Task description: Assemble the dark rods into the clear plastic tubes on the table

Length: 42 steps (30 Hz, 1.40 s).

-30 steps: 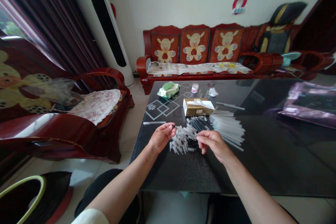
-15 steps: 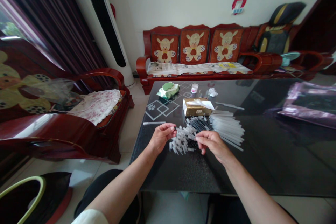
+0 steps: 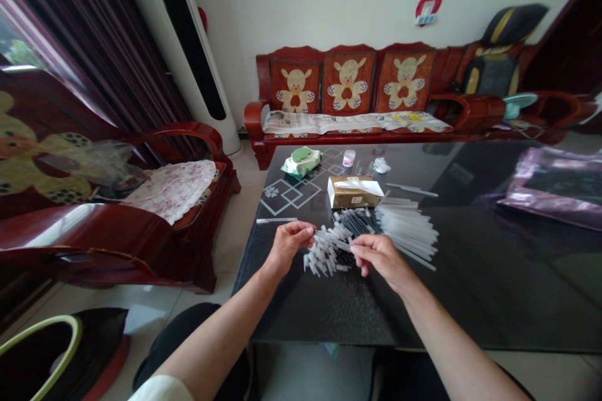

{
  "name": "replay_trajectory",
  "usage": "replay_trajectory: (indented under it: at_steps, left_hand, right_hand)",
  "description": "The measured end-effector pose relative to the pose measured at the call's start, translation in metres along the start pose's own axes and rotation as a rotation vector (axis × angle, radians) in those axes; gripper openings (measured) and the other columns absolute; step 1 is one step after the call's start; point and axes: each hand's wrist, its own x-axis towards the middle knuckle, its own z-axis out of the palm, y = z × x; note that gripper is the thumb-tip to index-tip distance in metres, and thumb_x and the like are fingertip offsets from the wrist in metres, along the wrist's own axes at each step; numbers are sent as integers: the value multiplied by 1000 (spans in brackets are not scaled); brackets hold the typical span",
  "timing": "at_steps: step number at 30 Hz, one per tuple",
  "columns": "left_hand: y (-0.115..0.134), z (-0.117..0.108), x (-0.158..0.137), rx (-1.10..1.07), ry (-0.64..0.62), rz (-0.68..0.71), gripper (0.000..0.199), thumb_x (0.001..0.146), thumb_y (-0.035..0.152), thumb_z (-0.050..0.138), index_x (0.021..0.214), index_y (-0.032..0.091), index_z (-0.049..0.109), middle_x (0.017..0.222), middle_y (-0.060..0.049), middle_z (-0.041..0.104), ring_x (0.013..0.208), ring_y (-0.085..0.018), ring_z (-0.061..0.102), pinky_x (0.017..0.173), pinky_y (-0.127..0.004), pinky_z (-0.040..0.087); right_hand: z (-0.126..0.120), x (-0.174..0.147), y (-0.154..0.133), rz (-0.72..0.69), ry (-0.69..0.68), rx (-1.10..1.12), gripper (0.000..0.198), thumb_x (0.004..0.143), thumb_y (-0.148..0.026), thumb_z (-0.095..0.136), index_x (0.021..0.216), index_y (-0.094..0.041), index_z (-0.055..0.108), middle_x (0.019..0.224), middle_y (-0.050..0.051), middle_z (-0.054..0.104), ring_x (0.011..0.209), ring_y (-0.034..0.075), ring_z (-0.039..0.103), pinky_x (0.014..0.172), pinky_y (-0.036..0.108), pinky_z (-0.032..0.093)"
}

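Note:
Above the near side of the table, my left hand (image 3: 290, 245) is closed in a pinch; what its fingertips hold is too small to make out. Across from it, my right hand (image 3: 380, 258) pinches the end of a translucent whitish pen barrel (image 3: 344, 245), which points toward my left fingers. Beneath and between the hands lies a heap of frosted pen caps (image 3: 324, 255). Behind that is a bunch of thin black pen refills (image 3: 358, 221). Many translucent pen barrels (image 3: 408, 229) lie fanned out to the right of the refills.
A tissue box (image 3: 355, 199) stands behind the refills. Farther back are a green wipes pack (image 3: 301, 163), a small white tub (image 3: 348, 158) and crumpled tissue (image 3: 381, 165). One pen (image 3: 276, 220) lies left. A purple plastic package (image 3: 555, 191) sits on the dark table (image 3: 480, 288) at right.
Both hands stay almost in place. A small dark tip that showed at my left fingertips is no longer visible there.

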Motion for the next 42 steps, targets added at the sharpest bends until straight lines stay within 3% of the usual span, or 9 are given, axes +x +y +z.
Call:
replay_trajectory:
  at_steps: [13, 20, 25, 29, 34, 42]
  left_hand:
    - [4, 0, 1, 22, -21, 86, 26, 62, 22, 80, 84, 11, 72, 70, -3, 68, 59, -10, 59, 59, -22, 49]
    - [5, -1, 0, 30, -13, 13, 35, 71, 42, 73, 87, 11, 70, 73, -5, 67, 62, -12, 62, 60, -24, 51]
    - [0, -3, 2, 178, 8, -23, 44, 76, 56, 63, 70, 12, 63, 57, -1, 59, 42, -7, 50, 38, -17, 36]
    - [-3, -3, 3, 265, -4, -39, 45, 75, 54, 64, 60, 12, 57, 52, 1, 55, 36, -4, 42, 33, -16, 27]
    - [-4, -3, 4, 236, -22, -28, 39, 73, 48, 69, 64, 13, 57, 52, 2, 55, 39, -5, 44, 35, -15, 30]
    - [2, -2, 1, 134, -85, -12, 38, 67, 44, 76, 82, 10, 64, 67, -3, 63, 54, -10, 58, 49, -21, 48]
  right_hand:
    - [2, -2, -2, 5, -43, -63, 28, 82, -38, 59, 73, -12, 66, 52, -2, 57, 36, 7, 50, 37, 18, 36]
    - [1, -1, -1, 5, -49, -54, 29, 82, -39, 60, 75, -11, 65, 53, -2, 58, 37, 7, 50, 38, 19, 37]
    - [1, -1, 0, 0, -49, -64, 28, 82, -38, 60, 74, -12, 65, 53, -2, 58, 37, 7, 51, 38, 19, 36]
    - [0, -1, 1, 0, -46, -73, 27, 81, -37, 61, 77, -12, 67, 53, -2, 58, 38, 8, 51, 38, 19, 36]
    - [0, 0, 2, 3, -42, -83, 27, 82, -38, 60, 77, -12, 67, 54, -2, 58, 38, 8, 51, 38, 19, 37]
    - [-1, 1, 3, -1, -30, -79, 27, 82, -38, 61, 76, -12, 66, 54, -2, 58, 38, 8, 51, 38, 19, 37]
